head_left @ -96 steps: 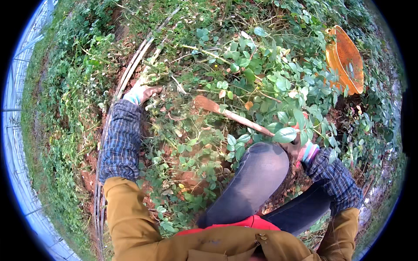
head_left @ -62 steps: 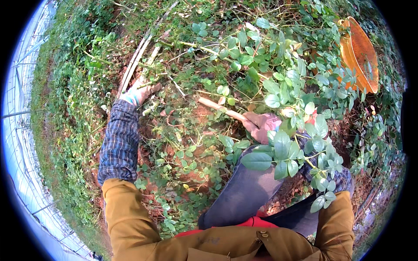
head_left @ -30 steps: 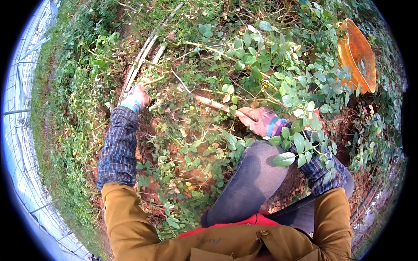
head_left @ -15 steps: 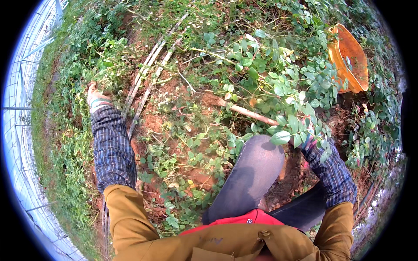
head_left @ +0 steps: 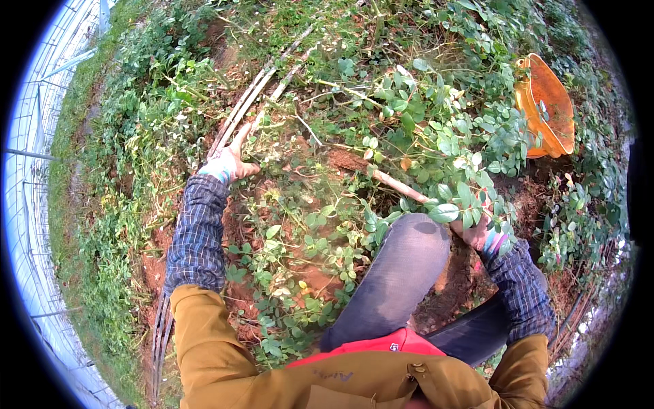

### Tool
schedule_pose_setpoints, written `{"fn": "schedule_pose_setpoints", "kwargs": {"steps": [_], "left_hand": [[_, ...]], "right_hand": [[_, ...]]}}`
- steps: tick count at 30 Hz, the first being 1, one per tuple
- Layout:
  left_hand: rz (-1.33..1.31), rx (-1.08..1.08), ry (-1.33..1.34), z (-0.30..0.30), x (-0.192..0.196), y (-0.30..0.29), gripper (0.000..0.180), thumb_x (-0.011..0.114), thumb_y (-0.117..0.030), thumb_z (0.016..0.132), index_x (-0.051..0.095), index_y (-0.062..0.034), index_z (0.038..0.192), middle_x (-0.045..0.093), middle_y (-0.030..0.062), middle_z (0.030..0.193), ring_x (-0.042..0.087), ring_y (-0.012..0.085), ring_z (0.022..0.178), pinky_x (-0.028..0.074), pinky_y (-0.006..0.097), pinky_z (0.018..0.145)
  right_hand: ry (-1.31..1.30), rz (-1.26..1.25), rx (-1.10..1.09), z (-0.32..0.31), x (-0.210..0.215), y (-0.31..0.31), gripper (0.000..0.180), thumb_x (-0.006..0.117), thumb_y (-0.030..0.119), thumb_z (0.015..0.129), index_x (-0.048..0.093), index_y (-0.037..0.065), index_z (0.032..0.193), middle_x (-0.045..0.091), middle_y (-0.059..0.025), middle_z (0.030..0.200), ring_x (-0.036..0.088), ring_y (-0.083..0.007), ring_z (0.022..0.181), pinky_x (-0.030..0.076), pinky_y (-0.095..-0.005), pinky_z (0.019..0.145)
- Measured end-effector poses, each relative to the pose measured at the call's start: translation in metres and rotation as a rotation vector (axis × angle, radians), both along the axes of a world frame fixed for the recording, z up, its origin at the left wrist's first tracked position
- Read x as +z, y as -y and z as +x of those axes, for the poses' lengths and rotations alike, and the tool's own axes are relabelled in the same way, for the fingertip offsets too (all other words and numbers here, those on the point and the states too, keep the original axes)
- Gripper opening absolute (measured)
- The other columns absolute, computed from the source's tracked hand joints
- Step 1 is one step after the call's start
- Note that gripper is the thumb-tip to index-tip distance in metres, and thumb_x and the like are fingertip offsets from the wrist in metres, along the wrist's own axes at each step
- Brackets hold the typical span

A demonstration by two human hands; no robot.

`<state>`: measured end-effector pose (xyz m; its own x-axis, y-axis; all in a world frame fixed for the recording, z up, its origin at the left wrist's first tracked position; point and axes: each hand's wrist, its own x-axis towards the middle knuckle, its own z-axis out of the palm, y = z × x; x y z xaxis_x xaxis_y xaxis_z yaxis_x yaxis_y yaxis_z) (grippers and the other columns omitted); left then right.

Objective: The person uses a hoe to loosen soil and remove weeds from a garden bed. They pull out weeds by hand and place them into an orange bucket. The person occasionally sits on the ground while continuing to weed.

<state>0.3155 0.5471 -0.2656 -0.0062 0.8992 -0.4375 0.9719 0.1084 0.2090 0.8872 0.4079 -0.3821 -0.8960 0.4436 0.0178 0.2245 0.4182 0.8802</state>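
Observation:
My left hand (head_left: 236,162) is open, thumb and fingers spread, beside the pale thin hoses (head_left: 252,99) that run along the soil; nothing is in it. Low plants with green leaves surround it. At the right, my right hand (head_left: 475,233) is closed round the near end of a wooden-handled digging tool (head_left: 400,186); leaves cover part of the grip. The tool's far end (head_left: 349,161) is reddish brown like the soil, and its exact shape cannot be made out. Leafy rose-like stems (head_left: 453,143) hang over the handle.
An orange plastic bucket (head_left: 545,109) lies tipped among the plants at the far right. My bent knee (head_left: 402,259) rises close to the right hand. Red soil (head_left: 317,276) shows between the weeds. White sheeting on a frame (head_left: 30,204) stands along the left side.
My left hand has come out of the plants at the left and moved right, toward the hoses, with its fingers spread. My right hand stays by the tool's handle and shows more clearly.

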Motion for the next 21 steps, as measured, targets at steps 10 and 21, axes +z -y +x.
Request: {"fn": "schedule_pose_setpoints", "kwargs": {"steps": [10,21], "left_hand": [[-0.049,0.042,-0.101,-0.06,-0.137,-0.034,0.044,0.059,-0.032,0.084,0.057,-0.0072,0.12,0.065,0.02,0.106,0.063,0.0331,0.098,0.05,0.04,0.086],[0.588,0.708,0.876,-0.022,-0.099,-0.015,0.051,0.066,-0.042,0.081,0.064,-0.0044,0.116,0.068,0.0091,0.099,0.063,0.0203,0.082,0.051,0.036,0.069]], "right_hand": [[-1.155,-1.703,-0.731,-0.017,0.0,0.013,0.033,0.051,0.014,0.095,0.05,0.006,0.127,0.055,-0.0099,0.127,0.057,-0.0199,0.109,0.049,-0.0292,0.091],[-1.458,-1.6,-0.82,-0.035,0.012,0.028,0.027,0.065,0.028,0.091,0.068,0.002,0.097,0.065,-0.0002,0.08,0.057,-0.0082,0.071,0.046,-0.0236,0.06]]}}
